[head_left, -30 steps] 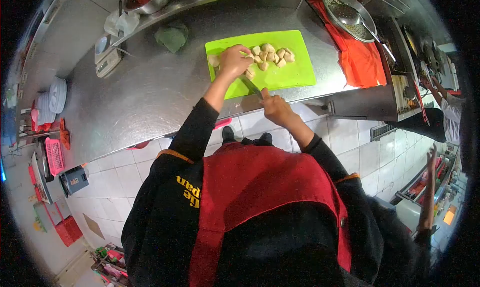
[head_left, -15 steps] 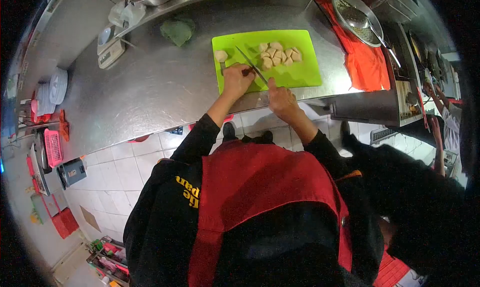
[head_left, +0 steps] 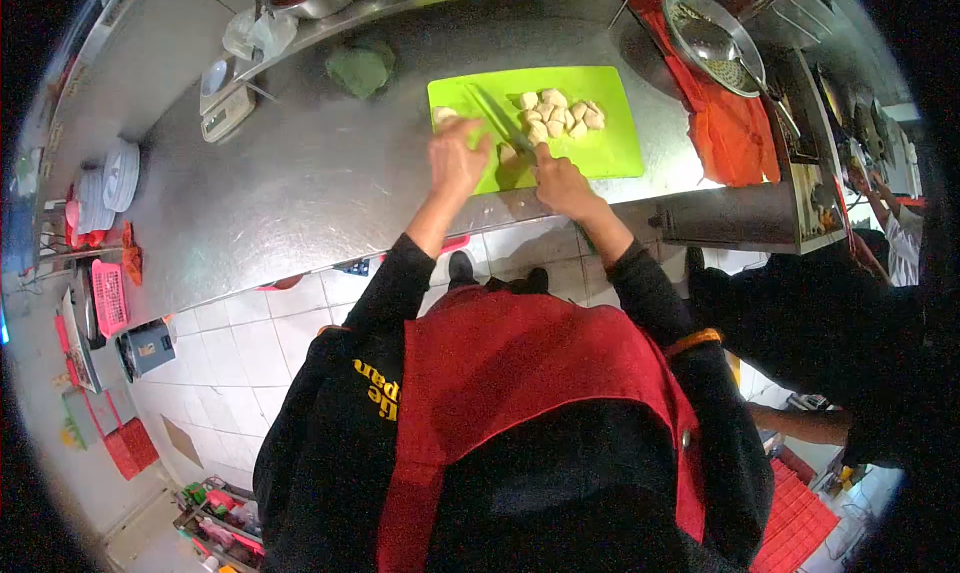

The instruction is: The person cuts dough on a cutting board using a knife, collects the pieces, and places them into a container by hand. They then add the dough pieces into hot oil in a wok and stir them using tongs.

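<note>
A bright green cutting board (head_left: 600,158) lies on the steel counter. My right hand (head_left: 565,185) is wrapped round the handle of a knife (head_left: 500,118), its blade slanting to the far left over the board. Beside the blade, near the board's front, is a pale piece (head_left: 512,157) that looks like dough or a similar food. Several pale cut chunks (head_left: 556,115) are grouped right of the knife. My left hand (head_left: 457,161), slightly blurred, is at the board's left edge with fingers apart. Just beyond its fingertips sits another pale round lump (head_left: 443,115), partly covered.
A green leafy-looking bundle (head_left: 360,68) lies on the steel counter (head_left: 300,183), near a small scale (head_left: 228,111). At the right are an orange cloth (head_left: 735,143) and a metal strainer bowl (head_left: 690,13) with a ladle. Another person's arm (head_left: 800,425) shows at lower right.
My left hand has moved left from beside the knife toward the round lump, its fingers spreading. The knife stays nearly in place in my right hand. The other person at right has shifted.
</note>
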`<move>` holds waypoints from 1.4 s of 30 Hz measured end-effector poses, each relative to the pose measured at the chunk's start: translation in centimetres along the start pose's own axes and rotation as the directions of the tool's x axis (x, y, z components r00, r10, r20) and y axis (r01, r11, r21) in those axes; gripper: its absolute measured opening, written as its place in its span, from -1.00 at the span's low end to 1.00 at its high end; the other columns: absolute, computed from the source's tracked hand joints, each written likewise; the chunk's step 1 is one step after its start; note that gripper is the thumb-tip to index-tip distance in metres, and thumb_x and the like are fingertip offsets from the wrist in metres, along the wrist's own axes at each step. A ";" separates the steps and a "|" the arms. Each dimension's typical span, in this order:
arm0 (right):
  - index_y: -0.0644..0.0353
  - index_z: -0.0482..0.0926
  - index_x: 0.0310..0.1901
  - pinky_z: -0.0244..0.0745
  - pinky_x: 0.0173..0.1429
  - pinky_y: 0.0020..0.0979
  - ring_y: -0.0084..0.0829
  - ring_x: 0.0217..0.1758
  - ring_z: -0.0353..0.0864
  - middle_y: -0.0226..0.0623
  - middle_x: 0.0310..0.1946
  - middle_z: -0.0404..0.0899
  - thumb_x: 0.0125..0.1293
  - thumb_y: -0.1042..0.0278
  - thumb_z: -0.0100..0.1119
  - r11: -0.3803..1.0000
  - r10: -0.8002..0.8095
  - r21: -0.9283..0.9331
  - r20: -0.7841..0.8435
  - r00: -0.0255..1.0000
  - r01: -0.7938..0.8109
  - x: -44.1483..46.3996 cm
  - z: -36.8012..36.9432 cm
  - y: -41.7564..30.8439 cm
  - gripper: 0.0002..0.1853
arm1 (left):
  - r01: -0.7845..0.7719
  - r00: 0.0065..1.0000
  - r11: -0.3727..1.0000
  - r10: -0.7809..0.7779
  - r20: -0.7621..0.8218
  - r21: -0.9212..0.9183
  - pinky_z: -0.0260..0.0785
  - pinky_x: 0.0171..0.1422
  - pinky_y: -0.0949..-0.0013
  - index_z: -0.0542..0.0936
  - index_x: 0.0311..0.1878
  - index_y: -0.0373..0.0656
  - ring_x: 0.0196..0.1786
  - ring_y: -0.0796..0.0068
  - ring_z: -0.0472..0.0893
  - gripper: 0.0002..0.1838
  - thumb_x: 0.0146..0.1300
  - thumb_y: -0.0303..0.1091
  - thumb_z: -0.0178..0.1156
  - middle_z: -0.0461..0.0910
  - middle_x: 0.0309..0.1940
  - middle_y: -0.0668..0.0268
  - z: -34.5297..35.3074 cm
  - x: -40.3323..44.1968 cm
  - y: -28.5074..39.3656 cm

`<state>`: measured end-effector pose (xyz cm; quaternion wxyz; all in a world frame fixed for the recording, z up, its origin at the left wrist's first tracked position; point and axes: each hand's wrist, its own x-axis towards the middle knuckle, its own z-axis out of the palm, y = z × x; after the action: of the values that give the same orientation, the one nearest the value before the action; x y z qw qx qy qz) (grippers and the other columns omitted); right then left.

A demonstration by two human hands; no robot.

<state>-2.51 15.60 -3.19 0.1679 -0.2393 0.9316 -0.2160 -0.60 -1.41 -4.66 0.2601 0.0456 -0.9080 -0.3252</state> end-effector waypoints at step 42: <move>0.28 0.15 -0.19 0.38 -0.21 -0.02 0.15 -0.33 0.47 0.22 -0.45 0.44 0.10 0.44 -0.27 0.995 -0.004 -0.096 0.102 0.995 0.014 -1.0 1.1 -2.6 -0.78 | 0.375 0.924 0.830 -0.373 0.088 -0.413 0.37 -0.36 0.53 0.59 -0.43 -0.28 -0.47 0.52 0.56 -0.77 -0.19 -0.37 0.33 0.58 -0.50 0.22 0.6 -2.2 -1.1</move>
<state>-0.31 13.72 -2.64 0.2026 -0.2621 0.9300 -0.1591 0.88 -1.40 -6.64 0.1936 0.1642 -0.7897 -0.5585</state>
